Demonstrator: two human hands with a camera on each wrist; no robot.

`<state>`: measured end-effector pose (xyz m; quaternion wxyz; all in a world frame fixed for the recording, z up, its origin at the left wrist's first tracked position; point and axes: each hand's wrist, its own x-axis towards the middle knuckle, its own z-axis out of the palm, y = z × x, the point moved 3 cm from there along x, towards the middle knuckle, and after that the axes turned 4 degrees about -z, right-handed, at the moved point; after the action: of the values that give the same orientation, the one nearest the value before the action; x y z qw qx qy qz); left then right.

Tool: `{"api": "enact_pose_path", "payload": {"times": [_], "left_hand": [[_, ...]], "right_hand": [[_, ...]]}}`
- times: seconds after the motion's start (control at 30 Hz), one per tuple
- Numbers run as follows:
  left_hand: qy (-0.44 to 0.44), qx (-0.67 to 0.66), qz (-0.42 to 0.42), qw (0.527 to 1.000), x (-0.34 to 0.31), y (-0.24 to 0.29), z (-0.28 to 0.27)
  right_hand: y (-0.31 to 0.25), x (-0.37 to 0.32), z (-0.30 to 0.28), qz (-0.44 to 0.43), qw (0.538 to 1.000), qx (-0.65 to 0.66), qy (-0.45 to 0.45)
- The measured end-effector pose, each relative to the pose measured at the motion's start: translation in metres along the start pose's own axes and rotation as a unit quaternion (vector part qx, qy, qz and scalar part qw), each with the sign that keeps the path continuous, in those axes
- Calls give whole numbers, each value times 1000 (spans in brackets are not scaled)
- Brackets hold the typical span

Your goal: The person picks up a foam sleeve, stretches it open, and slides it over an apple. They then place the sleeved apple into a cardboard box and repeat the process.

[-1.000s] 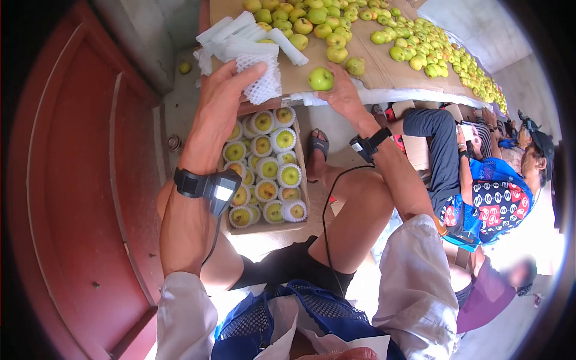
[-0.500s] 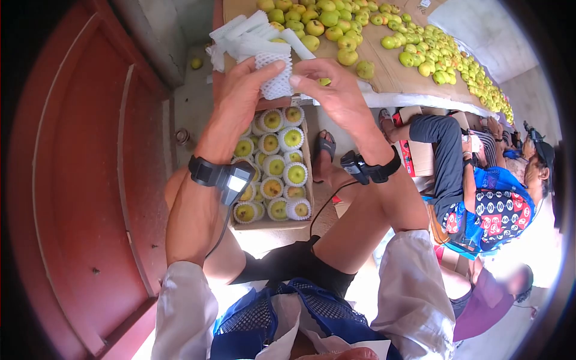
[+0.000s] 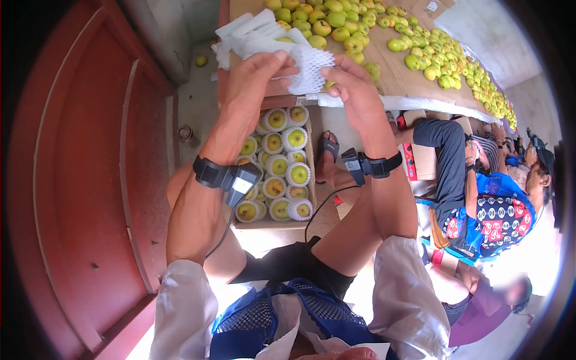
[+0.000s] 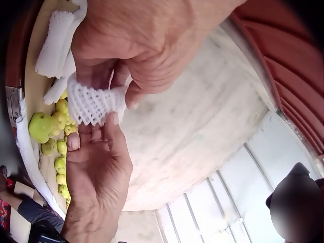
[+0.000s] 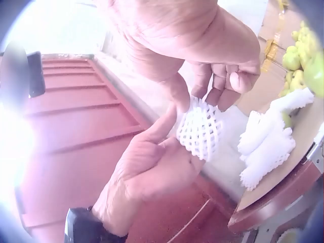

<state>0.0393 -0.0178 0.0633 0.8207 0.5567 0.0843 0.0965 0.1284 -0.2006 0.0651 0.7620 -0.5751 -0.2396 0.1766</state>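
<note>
A white foam net sleeve point(image 3: 311, 69) is stretched between both hands over the table's near edge. My left hand point(image 3: 252, 81) holds it from the left; in the left wrist view the fingers reach into the upper opening of the sleeve point(image 4: 95, 105). Thumb and fingers of my right hand point(image 3: 363, 99) pinch the opposite end, as the right wrist view shows on the sleeve point(image 5: 200, 130). Close by, at the table edge, lies a green apple point(image 4: 40, 126), mostly hidden behind my right hand in the head view. More flattened foam sleeves point(image 3: 255, 31) are heaped just beyond my left hand.
Loose green apples point(image 3: 339, 21) spread across the cardboard-covered table point(image 3: 399, 81). Below its edge stands a carton point(image 3: 273, 225) of apples in foam nets point(image 3: 276, 165). A red door point(image 3: 78, 180) is on the left; people, one in a patterned vest point(image 3: 501, 207), sit at right.
My right hand has left the green apple and come to the sleeve, now pinching its end. The sleeve has moved right, away from my left palm, and is stretched between both hands.
</note>
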Motion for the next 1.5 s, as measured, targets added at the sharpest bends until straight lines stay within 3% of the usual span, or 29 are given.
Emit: {"api": "enact_pose_path", "payload": {"times": [0.1, 0.2, 0.3, 0.5, 0.83, 1.17, 1.27, 1.5], "left_hand": [[66, 93, 31, 993, 2, 0, -8], [21, 62, -27, 997, 5, -8, 1], [-58, -69, -95, 991, -4, -11, 20], [-125, -94, -84, 984, -4, -12, 17], [-94, -162, -23, 982, -3, -5, 21], [-148, -131, -34, 980, 0, -4, 37], [-168, -120, -26, 978, 17, -7, 46], [-200, -42, -41, 978, 72, -17, 70]], "right_hand": [[2, 1, -14, 18, 995, 97, -21], [2, -2, -7, 39, 987, 142, -57], [5, -2, -4, 60, 982, 154, -88], [5, -3, -9, 61, 984, 145, -80], [21, -11, 0, 131, 973, 180, -63], [13, -1, -2, 98, 903, 365, -204], [3, 8, -13, 72, 947, 265, -167], [-22, 28, -59, 12, 964, 233, -128]]}}
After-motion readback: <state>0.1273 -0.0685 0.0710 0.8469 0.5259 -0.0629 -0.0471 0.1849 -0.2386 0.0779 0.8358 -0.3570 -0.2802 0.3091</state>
